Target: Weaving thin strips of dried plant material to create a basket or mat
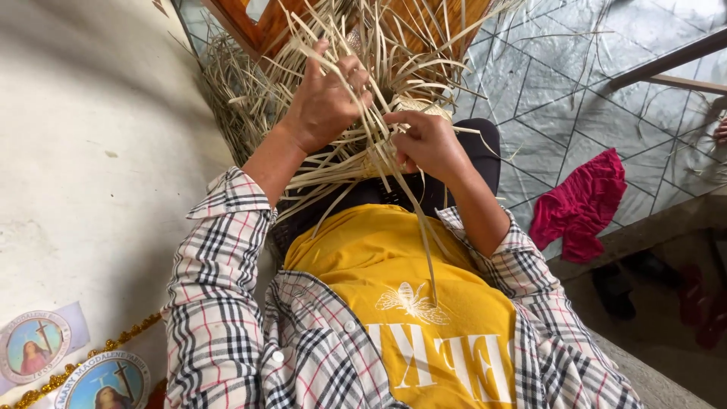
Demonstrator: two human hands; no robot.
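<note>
The person is sitting close to a pale wall (pixel 91 151), and a big loose bundle of straw strips (pixel 250 98) is spreading out in front of the knees toward a wooden frame (pixel 250 26). On the other side, the grey tiled floor (pixel 575 76) is giving wide free room, with only a red cloth (pixel 579 204) lying well apart.

The woven piece (pixel 363 155) is resting on the lap, between both hands. I judge that only a small part of it is woven yet; many long strips are sticking out unwoven, so most of the work is remaining.

The left hand (pixel 322 102) is clenching a group of upright strips. The right hand (pixel 428 140) is pinching one strip at the woven edge. The wall is limiting the left elbow; the right arm is having more space.
</note>
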